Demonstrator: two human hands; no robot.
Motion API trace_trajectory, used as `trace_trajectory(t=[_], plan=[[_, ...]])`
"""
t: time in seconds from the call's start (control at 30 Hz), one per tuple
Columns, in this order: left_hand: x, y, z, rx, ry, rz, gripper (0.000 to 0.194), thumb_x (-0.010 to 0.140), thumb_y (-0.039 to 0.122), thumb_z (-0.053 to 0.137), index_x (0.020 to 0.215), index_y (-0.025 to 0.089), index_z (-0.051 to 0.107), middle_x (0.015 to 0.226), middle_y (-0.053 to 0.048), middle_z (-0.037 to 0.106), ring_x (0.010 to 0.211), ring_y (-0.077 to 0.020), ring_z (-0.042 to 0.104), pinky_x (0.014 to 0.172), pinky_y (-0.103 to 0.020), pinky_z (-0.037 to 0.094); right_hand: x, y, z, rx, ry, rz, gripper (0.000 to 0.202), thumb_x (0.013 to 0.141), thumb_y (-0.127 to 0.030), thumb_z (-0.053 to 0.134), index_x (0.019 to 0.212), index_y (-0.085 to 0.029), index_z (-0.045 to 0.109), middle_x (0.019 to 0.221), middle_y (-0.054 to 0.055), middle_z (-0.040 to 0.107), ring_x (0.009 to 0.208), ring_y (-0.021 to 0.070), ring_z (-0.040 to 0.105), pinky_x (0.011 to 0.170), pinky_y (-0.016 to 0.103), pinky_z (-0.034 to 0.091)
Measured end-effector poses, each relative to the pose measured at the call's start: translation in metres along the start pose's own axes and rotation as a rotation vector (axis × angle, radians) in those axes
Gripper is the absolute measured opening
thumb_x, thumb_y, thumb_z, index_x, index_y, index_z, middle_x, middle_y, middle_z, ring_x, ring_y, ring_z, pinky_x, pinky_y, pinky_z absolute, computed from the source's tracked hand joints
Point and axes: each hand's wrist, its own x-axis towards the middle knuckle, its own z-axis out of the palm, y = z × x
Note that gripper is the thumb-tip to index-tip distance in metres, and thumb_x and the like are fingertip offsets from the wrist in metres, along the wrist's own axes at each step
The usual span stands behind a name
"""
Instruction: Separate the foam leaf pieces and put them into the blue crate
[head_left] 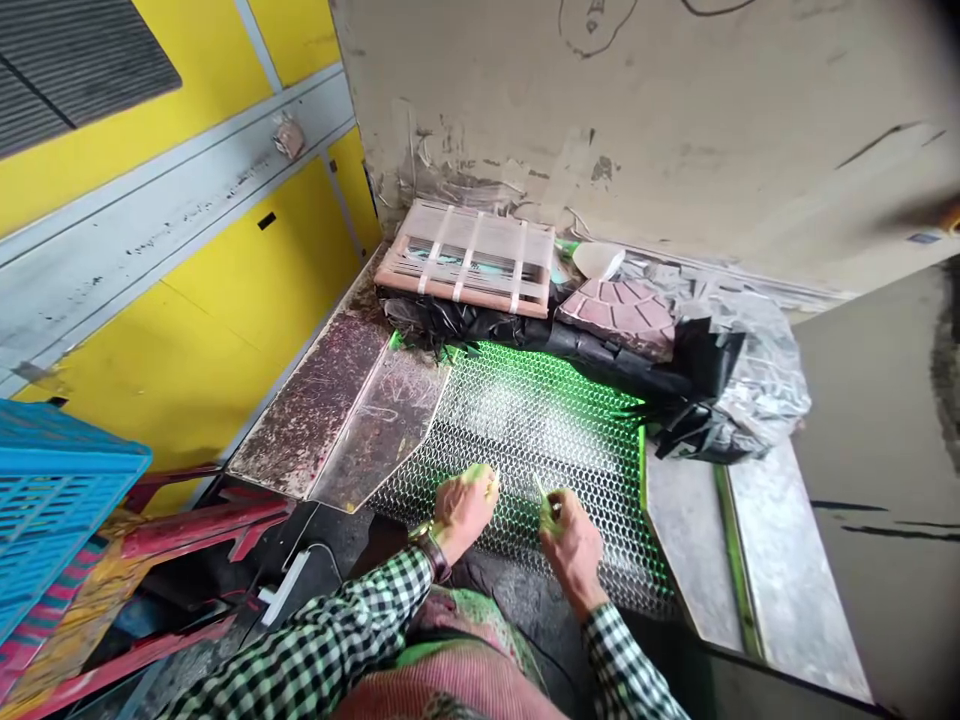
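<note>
My left hand (466,508), with a watch (430,550) at its wrist, is closed over the near part of a metal mesh conveyor belt (525,430). A small pale tip shows at its fingers, too little to name. To its right my right hand (574,548) is also closed, thumb and forefinger curled together. From its fingers a thin pale sliver (541,488) points up and away. The two hands are apart, both near the belt's front end. Green and white light shines on the mesh from the far end.
Metal side plates (397,420) flank the belt. Black plastic sheeting (592,355) hangs over the far opening, below a banded stack of thin strips (469,255) and a pink fan-shaped block (622,315). Clear plastic (769,370) lies right. A blue crate (67,500) stands left.
</note>
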Motion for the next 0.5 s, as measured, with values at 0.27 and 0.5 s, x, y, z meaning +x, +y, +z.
trace_trajectory(t=[0.27, 0.5], plan=[[-0.003, 0.008, 0.009, -0.014, -0.148, 0.137, 0.013, 0.095, 0.024, 0.065, 0.082, 0.024, 0.067, 0.08, -0.003, 0.062, 0.062, -0.0164, 0.049, 0.061, -0.027, 0.029, 0.012, 0.009, -0.012, -0.149, 0.043, -0.062, 0.015, 0.098, -0.025, 0.044, 0.091, -0.02, 0.057, 0.088, 0.006, 0.064, 0.058, 0.0128, 0.047, 0.049, 0.024, 0.026], [-0.004, 0.008, -0.009, -0.311, -0.317, -0.154, 0.044, 0.1, 0.062, 0.045, 0.104, 0.022, 0.061, 0.065, 0.003, 0.059, 0.047, -0.0135, 0.048, 0.048, -0.025, 0.035, 0.008, -0.041, -0.02, 0.386, -0.185, -0.082, 0.03, 0.102, -0.044, 0.052, 0.107, -0.02, 0.068, 0.1, 0.008, 0.071, 0.081, 0.02, 0.064, 0.071, 0.031, 0.049]])
